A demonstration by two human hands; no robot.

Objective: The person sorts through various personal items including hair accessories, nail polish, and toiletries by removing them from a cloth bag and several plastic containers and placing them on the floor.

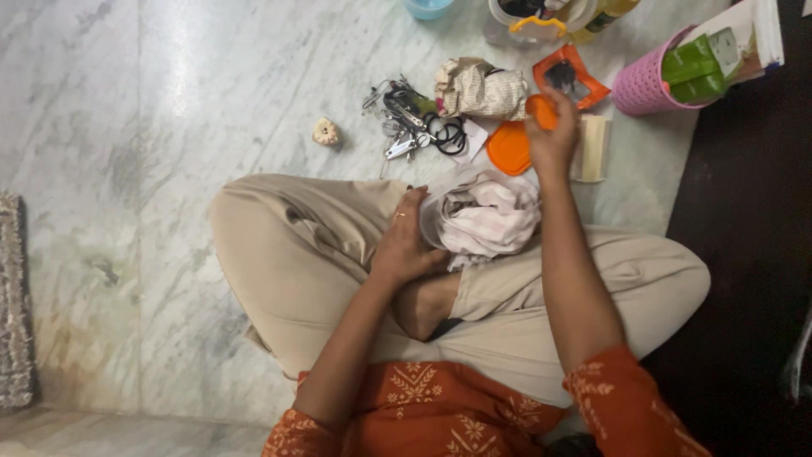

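The floor (pixel 127 211) is pale grey-white marble with darker veins, and light glares off it toward eleven o'clock. A grey woven mat (pixel 13 305) lies at nine o'clock. At three o'clock stands a dark surface (pixel 744 254).

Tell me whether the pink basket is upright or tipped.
Tipped: the pink basket lies on its side, its green contents poking sideways from the mouth.

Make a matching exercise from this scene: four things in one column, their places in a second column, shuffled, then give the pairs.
Things:
1. left hand
2. right hand
3. pink basket
4. bunch of keys

Places:
A. tipped on its side at the upper right of the floor
B. resting against the bag of pale cloth in the lap
C. raised, holding a small orange piece
D. on the marble floor, left of the crumpled paper

Pairs: 1-B, 2-C, 3-A, 4-D
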